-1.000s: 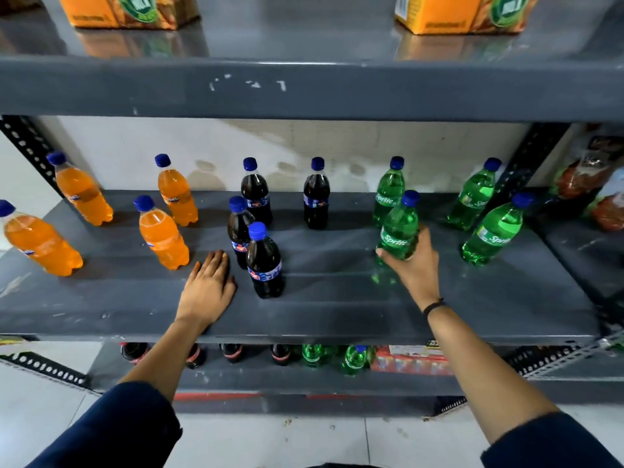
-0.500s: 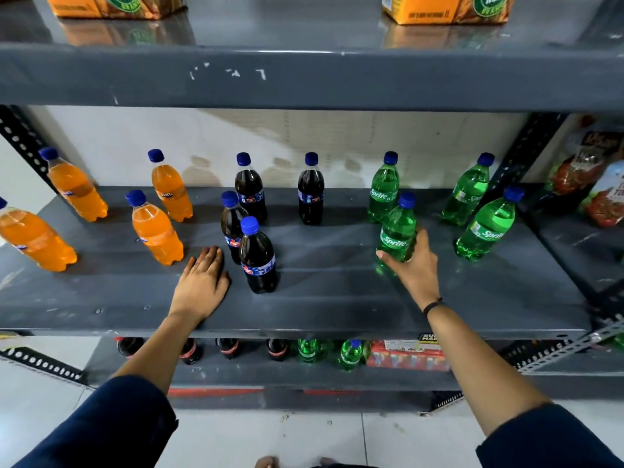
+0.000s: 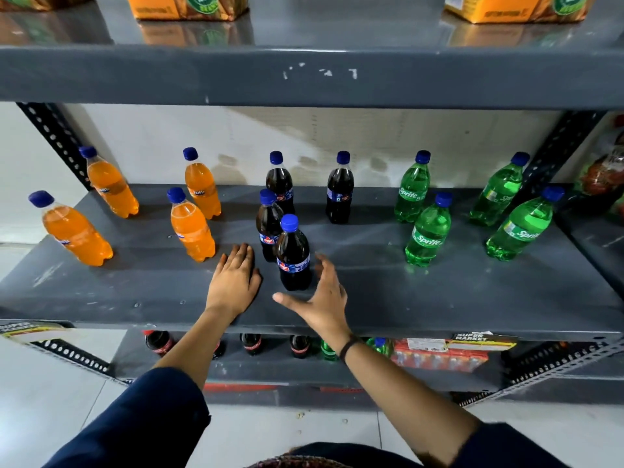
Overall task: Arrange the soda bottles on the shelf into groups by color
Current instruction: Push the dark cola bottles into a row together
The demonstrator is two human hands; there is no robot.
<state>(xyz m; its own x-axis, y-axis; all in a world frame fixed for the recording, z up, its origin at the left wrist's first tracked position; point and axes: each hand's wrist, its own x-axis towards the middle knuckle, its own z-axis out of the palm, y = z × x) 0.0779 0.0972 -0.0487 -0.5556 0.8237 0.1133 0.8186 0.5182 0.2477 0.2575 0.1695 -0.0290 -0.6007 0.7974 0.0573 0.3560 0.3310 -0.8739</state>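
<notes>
On the grey shelf (image 3: 439, 298) stand several orange bottles (image 3: 192, 231) at the left, several dark cola bottles (image 3: 339, 194) in the middle and several green Sprite bottles (image 3: 427, 234) at the right, all with blue caps. My left hand (image 3: 233, 282) lies flat on the shelf just left of the front cola bottle (image 3: 293, 261). My right hand (image 3: 324, 298) hovers open with fingers spread, just right of and in front of that bottle, holding nothing.
The shelf above (image 3: 304, 76) carries orange cartons (image 3: 189, 6). A lower shelf holds cola bottles (image 3: 251, 344), green bottles and a red pack (image 3: 439, 356). Snack bags (image 3: 604, 170) sit at the far right. Perforated uprights (image 3: 54, 136) frame the shelf.
My right hand let go of the front green Sprite bottle and moved left to the front cola bottle, fingers spread. My left hand stayed flat on the shelf.
</notes>
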